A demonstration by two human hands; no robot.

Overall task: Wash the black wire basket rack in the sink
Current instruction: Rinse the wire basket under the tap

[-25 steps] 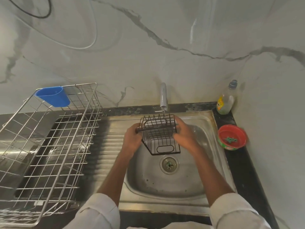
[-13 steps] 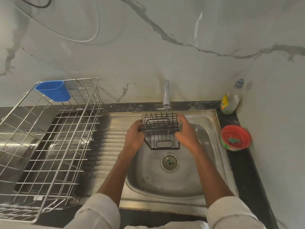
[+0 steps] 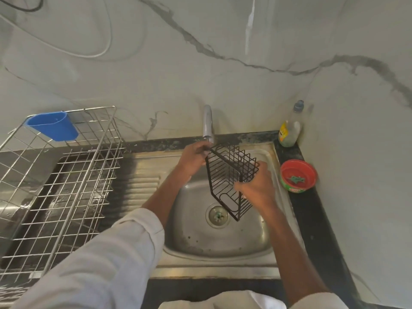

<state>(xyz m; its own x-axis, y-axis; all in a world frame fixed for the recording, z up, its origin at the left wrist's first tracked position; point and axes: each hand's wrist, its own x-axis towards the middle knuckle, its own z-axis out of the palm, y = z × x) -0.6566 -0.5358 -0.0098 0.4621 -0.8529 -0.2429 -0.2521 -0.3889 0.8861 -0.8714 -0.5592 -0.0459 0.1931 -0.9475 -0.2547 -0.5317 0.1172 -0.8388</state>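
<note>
Both hands on the rack, tilted over the basin!

My left hand (image 3: 193, 157) pinches the top corner of the black wire basket rack (image 3: 229, 179) just beneath the tap (image 3: 207, 123); my right hand (image 3: 256, 186) grips its right side, lower down. It hangs between them above the sink (image 3: 223, 239), long axis slanting from the tap toward the drain (image 3: 218, 216). I count one rack, one tap, one drain.

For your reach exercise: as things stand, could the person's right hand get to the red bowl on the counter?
Probably yes. The red bowl sits just beyond the right hand, nothing between, but that hand grips the black wire basket and must let go first.
</note>
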